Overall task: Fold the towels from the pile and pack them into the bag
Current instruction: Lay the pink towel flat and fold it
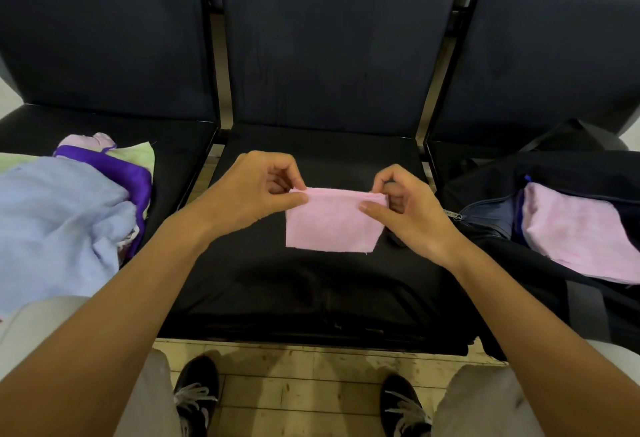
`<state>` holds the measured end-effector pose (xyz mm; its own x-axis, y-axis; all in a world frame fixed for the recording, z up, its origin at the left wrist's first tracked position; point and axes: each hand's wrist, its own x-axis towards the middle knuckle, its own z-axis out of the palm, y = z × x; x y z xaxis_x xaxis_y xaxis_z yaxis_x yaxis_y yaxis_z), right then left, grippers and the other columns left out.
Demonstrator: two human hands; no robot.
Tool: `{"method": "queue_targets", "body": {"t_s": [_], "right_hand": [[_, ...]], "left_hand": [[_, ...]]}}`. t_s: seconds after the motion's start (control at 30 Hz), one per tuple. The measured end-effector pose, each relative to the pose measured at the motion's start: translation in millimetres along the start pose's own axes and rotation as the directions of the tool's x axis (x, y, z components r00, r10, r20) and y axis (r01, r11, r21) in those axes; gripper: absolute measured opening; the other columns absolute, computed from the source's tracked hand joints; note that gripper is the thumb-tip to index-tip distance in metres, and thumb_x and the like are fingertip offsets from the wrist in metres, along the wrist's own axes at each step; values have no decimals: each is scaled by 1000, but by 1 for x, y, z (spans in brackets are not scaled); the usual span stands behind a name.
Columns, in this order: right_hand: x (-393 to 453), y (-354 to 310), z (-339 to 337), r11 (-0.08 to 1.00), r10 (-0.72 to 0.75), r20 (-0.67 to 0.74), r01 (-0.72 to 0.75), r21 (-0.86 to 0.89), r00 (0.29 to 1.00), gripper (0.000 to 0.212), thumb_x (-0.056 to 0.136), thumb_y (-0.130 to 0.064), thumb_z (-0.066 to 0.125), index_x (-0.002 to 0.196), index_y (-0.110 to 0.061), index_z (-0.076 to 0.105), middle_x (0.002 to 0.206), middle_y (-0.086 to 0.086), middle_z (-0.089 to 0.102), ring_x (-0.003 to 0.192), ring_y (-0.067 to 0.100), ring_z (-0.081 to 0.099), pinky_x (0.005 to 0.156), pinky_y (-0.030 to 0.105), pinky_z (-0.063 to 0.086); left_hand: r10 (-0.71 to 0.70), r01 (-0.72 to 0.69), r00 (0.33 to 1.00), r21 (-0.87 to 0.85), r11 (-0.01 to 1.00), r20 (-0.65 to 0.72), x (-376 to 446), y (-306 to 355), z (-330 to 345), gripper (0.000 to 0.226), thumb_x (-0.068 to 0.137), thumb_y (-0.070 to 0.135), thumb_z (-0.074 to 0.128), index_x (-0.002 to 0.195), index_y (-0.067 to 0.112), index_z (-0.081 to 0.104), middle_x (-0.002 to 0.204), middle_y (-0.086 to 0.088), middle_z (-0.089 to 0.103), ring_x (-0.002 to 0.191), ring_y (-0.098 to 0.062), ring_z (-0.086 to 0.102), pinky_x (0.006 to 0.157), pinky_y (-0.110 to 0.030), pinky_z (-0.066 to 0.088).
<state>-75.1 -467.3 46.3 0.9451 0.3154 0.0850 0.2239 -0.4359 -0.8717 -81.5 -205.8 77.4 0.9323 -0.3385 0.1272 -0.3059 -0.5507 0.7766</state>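
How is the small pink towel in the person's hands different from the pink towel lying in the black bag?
The small pink towel is pinched at its top corners by the left hand and the right hand over the middle black seat; the pink towel in the black bag lies untouched. The held one looks smaller. The held one shows whole; the bagged one runs off frame. Both are pale pink terry.

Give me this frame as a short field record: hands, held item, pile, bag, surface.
left hand: left hand pinches the top left corner of the towel
right hand: right hand pinches the top right corner
held item: small pink terry towel, folded, hanging from its top edge in front of the middle seat
pile: unfolded light blue, purple and pale green towels on the left seat
bag: open black fabric bag on the right seat, a folded pink towel in it
surface: black padded seat row
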Motion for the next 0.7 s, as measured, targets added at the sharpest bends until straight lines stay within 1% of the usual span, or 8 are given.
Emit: {"method": "queue_targets", "body": {"t_s": [0.07, 0.13, 0.27, 0.33, 0.43, 0.57, 0.7], "right_hand": [[0, 0, -1, 1000, -22, -26, 22, -17, 999, 16, 85, -15, 75, 91, -15, 60, 92, 3, 69, 89, 17, 69, 74, 25, 58], [0, -1, -1, 1000, -17, -38, 17, -3, 999, 14, 82, -16, 77, 89, -13, 65, 92, 1, 71, 88, 14, 70, 75, 24, 58], [-2, -3, -3, 999, -19, -41, 21, 41, 999, 10, 84, -12, 76, 89, -6, 69, 92, 1, 75, 88, 12, 73, 80, 29, 60], [-2, -4, -4, 997, -47, -35, 49, 55, 998, 7, 84, -8, 75, 87, -5, 70, 94, 2, 75, 91, 13, 73, 81, 30, 60], [-3, -6, -4, 994, -73, -28, 75, 78, 997, 8, 82, -2, 76, 85, -4, 69, 98, 4, 73, 96, 15, 72, 82, 29, 60], [-3, -4, -5, 992, -102, -31, 104, 76, 994, 12, 80, 2, 77, 78, -4, 67, 99, 5, 73, 97, 18, 72, 83, 31, 60], [-2, -1, -4, 992, -127, -29, 128, 5, 991, 14, 79, 2, 78, 73, -6, 68, 101, 1, 72, 100, 14, 69, 87, 32, 59]], "left_hand": [[6, -6, 1000, 9, 1000, -10, 0, -2, -3, 8, 82, 11, 74, 85, 12, 67, 89, 1, 70, 84, -8, 70, 77, -20, 57], [15, -15, 1000, 30, 999, -14, 0, -3, -5, 7, 82, 10, 74, 83, 11, 67, 88, -1, 70, 84, -9, 70, 77, -18, 57], [24, -23, 1000, 56, 998, -14, 0, -5, -8, 9, 81, 11, 74, 80, 11, 65, 86, -2, 70, 82, -12, 70, 76, -18, 57], [28, -27, 1000, 60, 998, -14, 0, -5, -9, 9, 81, 11, 74, 80, 11, 65, 86, -3, 70, 81, -13, 70, 76, -18, 57], [36, -34, 999, 68, 997, -24, 0, -4, -11, 10, 81, 11, 74, 79, 11, 65, 85, -3, 70, 80, -13, 69, 74, -17, 57], [43, -40, 999, 93, 995, -31, 0, -5, -11, 11, 79, 12, 75, 77, 12, 64, 84, -1, 69, 80, -16, 69, 77, -25, 58], [44, -40, 998, 110, 993, -35, 0, -5, -9, 13, 78, 14, 77, 75, 13, 65, 82, -1, 69, 77, -17, 68, 77, -28, 59]]}}
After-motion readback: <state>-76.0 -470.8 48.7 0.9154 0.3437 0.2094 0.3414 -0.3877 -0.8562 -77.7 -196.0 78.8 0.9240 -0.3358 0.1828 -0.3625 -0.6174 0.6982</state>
